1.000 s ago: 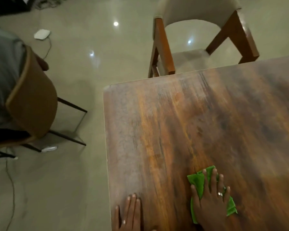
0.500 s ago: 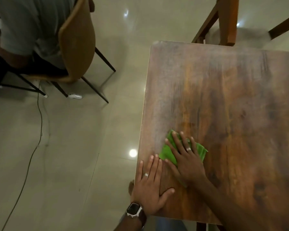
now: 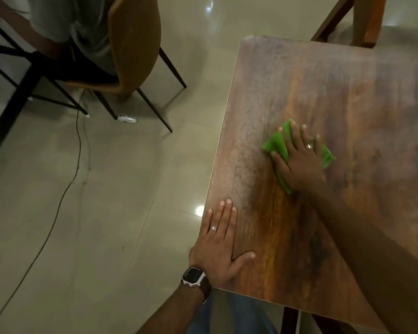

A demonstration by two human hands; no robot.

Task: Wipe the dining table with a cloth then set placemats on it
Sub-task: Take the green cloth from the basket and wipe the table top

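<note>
A brown wooden dining table (image 3: 362, 97) fills the right side of the head view. My right hand (image 3: 299, 160) lies flat with its fingers spread on a folded green cloth (image 3: 276, 144), pressing it onto the tabletop a little in from the left edge. My left hand (image 3: 221, 247) rests palm down, fingers together, on the table's near left corner, with a watch on its wrist and nothing in it. No placemats are in view.
A person sits on a tan chair (image 3: 133, 47) with black legs to the left of the table. A cable (image 3: 58, 196) runs across the tiled floor. A wooden chair (image 3: 369, 18) stands at the table's far edge.
My right hand has slid the green cloth away from my left hand, farther up the table. The view has tilted down and nearer. My left hand stays planted on the corner.
</note>
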